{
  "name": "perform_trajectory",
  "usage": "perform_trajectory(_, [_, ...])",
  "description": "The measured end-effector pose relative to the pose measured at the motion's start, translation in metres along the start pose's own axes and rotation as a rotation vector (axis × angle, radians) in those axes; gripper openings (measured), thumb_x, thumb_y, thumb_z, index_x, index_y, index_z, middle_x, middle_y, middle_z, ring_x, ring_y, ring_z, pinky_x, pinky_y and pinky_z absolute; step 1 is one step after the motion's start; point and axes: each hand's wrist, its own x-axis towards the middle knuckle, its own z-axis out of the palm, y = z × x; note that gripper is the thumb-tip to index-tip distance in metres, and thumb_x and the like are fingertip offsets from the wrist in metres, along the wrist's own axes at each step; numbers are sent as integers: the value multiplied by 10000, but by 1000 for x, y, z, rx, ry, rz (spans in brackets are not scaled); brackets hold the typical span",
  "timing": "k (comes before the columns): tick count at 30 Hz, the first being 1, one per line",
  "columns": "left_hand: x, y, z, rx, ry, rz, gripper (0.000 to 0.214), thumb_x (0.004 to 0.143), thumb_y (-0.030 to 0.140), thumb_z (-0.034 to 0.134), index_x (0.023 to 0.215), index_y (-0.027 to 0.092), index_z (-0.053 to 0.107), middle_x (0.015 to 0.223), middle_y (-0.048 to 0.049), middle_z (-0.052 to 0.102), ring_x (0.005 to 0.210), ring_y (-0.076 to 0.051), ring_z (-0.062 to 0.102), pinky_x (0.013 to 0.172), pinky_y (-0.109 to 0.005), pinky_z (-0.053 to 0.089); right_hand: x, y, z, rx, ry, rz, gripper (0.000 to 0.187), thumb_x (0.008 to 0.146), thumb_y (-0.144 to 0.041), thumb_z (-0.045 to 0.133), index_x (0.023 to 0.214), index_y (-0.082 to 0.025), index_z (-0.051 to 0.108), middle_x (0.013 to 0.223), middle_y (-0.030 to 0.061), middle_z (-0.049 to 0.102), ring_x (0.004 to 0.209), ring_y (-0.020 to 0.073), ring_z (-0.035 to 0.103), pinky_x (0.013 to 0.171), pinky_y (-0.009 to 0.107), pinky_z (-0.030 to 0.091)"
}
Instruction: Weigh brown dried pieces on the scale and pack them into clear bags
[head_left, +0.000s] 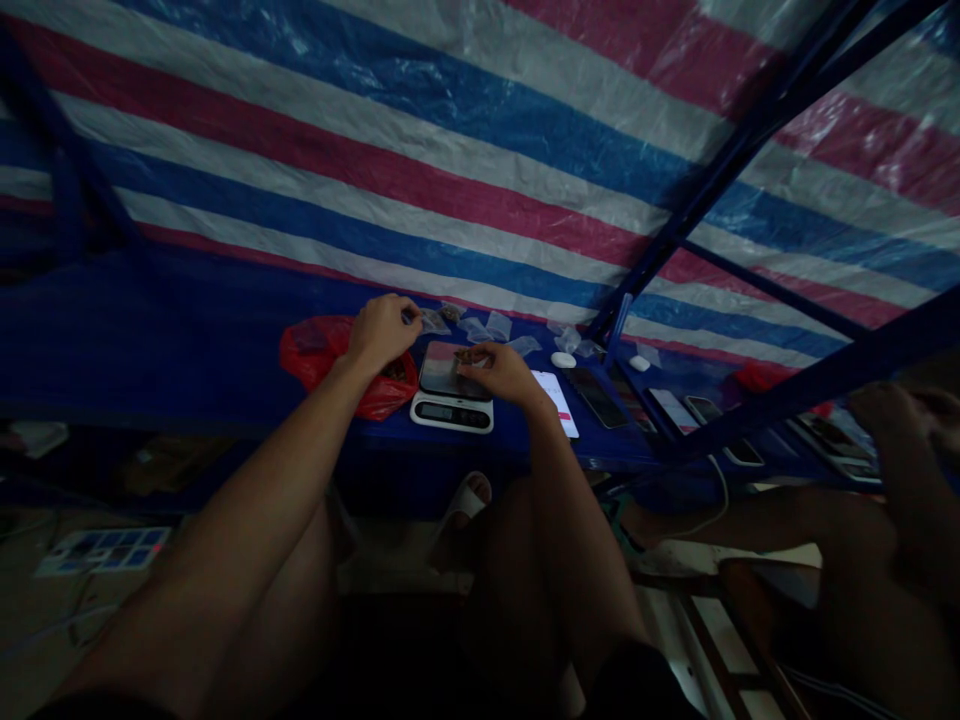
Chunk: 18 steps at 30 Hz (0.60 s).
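On the blue bench, a kitchen scale (452,412) with a white front and a small display lies between my hands. My right hand (499,372) is closed over its plate, pinching small brown pieces (469,355) whose kind I cannot make out. My left hand (381,332) hovers above a red plastic bag (315,350), its fingers curled close to a small clear bag (433,321). Whether that bag is between those fingertips is too dark to tell. More brown pieces (395,370) show inside the red bag's opening, partly behind my left wrist.
Several clear bags (499,325) lie along the back edge. Right of the scale are a lit phone (556,400), a dark phone (596,397) and a white case (563,360). Blue metal bars (675,230) rise at right, before a striped tarp (375,180). Another person's hands (900,415) are far right.
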Motion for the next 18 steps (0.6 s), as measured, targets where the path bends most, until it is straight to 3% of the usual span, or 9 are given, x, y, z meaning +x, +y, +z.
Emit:
perform_trajectory(5, [-13, 17, -2, -37, -39, 93, 232, 915, 190, 662, 1083, 199, 823, 1137, -89, 844, 1021, -260, 775, 943, -351, 592, 1, -4, 2, 31, 4, -11, 231, 877, -272, 857, 1074, -160, 811, 1070, 96, 837, 996, 235, 777, 952, 385, 586])
perform_trajectory(10, [-22, 31, -7, -19, -45, 47, 173, 914, 217, 702, 1052, 242, 803, 1087, -68, 849, 1018, -298, 781, 872, -380, 599, 1, -4, 3, 22, 44, -22, 255, 865, -299, 858, 1075, -167, 797, 1049, 95, 829, 981, 247, 771, 930, 402, 589])
perform_trajectory(18, [-27, 48, -10, -103, -63, 80, 185, 939, 179, 665, 1064, 204, 800, 1097, -92, 846, 1032, -286, 785, 917, -367, 583, 4, -3, 5, 66, 91, -61, 223, 907, -340, 798, 1067, -185, 800, 1087, 108, 841, 994, 262, 781, 943, 410, 596])
